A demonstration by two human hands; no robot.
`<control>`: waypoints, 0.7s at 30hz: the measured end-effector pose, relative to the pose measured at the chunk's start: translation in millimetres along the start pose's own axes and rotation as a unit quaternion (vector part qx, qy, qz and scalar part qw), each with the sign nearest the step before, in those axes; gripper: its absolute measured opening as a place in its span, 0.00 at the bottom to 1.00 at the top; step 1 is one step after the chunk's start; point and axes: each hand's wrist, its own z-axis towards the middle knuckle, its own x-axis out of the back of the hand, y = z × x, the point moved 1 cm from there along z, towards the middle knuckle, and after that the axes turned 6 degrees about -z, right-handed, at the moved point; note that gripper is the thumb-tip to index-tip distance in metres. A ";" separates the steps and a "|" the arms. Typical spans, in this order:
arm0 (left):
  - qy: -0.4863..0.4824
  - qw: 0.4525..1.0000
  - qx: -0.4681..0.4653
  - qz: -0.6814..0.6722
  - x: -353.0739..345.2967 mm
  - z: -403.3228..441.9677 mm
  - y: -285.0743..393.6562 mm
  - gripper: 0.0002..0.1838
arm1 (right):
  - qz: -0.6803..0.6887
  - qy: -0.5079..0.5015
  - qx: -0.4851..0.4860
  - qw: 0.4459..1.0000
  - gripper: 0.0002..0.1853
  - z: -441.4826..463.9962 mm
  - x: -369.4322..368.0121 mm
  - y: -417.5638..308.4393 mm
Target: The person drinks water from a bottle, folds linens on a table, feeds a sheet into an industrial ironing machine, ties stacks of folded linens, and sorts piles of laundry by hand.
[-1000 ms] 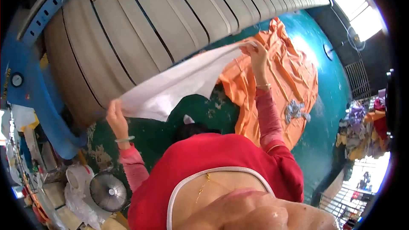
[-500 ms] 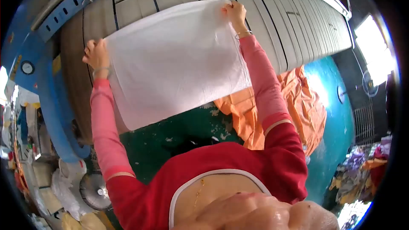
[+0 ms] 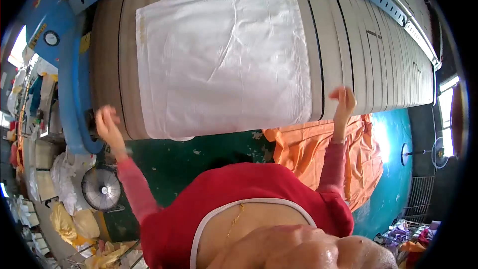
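A white cloth [image 3: 219, 65] lies spread over the grey slatted belts [image 3: 353, 60] of a large machine, with a few creases near its middle and its near edge at the front of the belts. My left hand [image 3: 109, 127] is to the left of the cloth, apart from it, fingers loosely curled and holding nothing. To the cloth's right, my right hand [image 3: 343, 103] hovers at the front edge of the belts, fingers apart and nothing in them.
An orange sheet [image 3: 318, 149] is crumpled on the green floor [image 3: 164, 164] below the belts. The blue machine frame [image 3: 72, 84] rises at the left, near a round fan [image 3: 101, 188]. Piled fabrics [image 3: 406, 234] are at the lower right.
The white cloth, earlier held up between both hands, now lies flat on the belts. Both hands have let go and drawn back toward my body.
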 end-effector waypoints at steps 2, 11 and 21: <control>0.023 0.996 0.060 0.068 35.3 -56.2 -32.4 0.15 | -0.034 0.059 -0.080 0.994 0.21 -51.5 16.8 25.2; -0.100 0.953 0.273 -0.087 -0.9 -198.0 -71.7 0.18 | 0.048 -0.009 -0.166 0.985 0.09 -179.5 -38.1 31.6; -0.117 0.927 0.304 -0.183 -3.4 -197.8 -110.0 0.22 | 0.135 -0.036 -0.179 0.974 0.11 -182.7 -44.4 39.4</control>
